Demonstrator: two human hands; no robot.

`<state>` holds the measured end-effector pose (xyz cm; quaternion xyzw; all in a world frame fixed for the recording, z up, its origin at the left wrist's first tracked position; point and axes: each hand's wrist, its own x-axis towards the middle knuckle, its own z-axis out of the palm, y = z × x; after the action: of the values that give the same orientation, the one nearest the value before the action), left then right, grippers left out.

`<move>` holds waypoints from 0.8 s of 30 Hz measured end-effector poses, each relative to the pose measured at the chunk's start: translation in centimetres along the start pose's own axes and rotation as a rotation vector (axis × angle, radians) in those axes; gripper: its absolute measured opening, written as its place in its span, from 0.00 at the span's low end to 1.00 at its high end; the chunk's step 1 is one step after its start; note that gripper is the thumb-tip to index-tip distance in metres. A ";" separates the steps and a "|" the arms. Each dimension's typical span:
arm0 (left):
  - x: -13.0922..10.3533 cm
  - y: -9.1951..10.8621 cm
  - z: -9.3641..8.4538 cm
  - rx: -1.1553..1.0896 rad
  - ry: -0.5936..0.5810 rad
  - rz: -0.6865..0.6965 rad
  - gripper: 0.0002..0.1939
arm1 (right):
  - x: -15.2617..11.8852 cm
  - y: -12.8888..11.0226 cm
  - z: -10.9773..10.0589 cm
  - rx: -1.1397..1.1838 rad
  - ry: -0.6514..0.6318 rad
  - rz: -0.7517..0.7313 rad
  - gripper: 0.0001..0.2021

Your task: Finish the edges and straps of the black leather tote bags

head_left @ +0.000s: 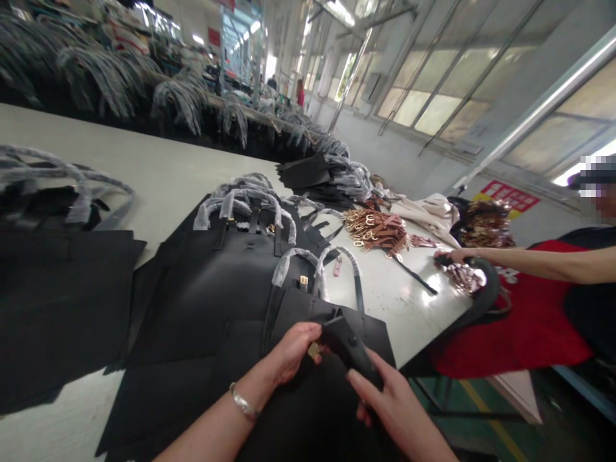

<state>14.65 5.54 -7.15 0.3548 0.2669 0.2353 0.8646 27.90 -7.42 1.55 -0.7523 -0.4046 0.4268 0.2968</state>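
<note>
Over a black bag on the desk, the right hand is closed around a black piece, while the left hand pinches a gold clasp beside its far end. If this pinch becomes loose, the clasp could slip and scratch the bag.

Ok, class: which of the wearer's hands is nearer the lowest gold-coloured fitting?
Left. The left hand is immediately beside the fitting; the right hand is farther off, to its right.

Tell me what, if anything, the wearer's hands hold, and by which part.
The right hand grips a black elongated item by its lower end; the left hand is at the upper end, its exact hold unclear.
</note>
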 end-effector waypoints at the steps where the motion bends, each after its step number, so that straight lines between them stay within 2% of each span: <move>1: -0.1 0.2 -0.1 -0.013 -0.003 -0.021 0.15 | 0.2 -0.3 0.0 -0.007 0.054 -0.020 0.33; 3: -0.4 0.6 -0.2 -0.056 -0.005 -0.074 0.15 | 0.5 -0.6 -0.5 -0.023 0.099 -0.020 0.34; 6: -0.7 0.8 -0.3 -0.119 -0.052 -0.126 0.16 | -0.1 -0.3 -1.8 -0.036 0.082 0.042 0.38; 10: -0.5 0.2 0.3 0.016 -0.013 0.036 0.19 | -1.6 1.4 -2.9 0.008 0.072 0.072 0.38; 12: -0.4 -0.2 0.7 0.105 -0.005 0.115 0.20 | -2.2 1.8 -2.7 0.022 0.044 0.100 0.37; 15: -0.7 -0.3 1.1 0.208 -0.071 0.185 0.22 | -2.9 1.0 -1.6 0.040 -0.030 0.139 0.34; 18: -0.6 -0.2 0.8 0.366 -0.113 0.217 0.20 | -2.7 -0.8 -0.7 0.113 -0.058 0.038 0.25; 20: 0.0 -0.3 0.3 0.473 -0.092 0.203 0.20 | -2.2 -1.8 -0.7 0.171 -0.006 -0.034 0.23; 24: 1.0 -0.5 -0.3 0.497 -0.021 0.204 0.26 | -2.3 -2.4 -1.4 0.197 0.052 -0.088 0.20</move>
<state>15.38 5.97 -7.97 0.5836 0.2702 0.2447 0.7256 27.53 -8.32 5.02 -0.7117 -0.3856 0.4315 0.3982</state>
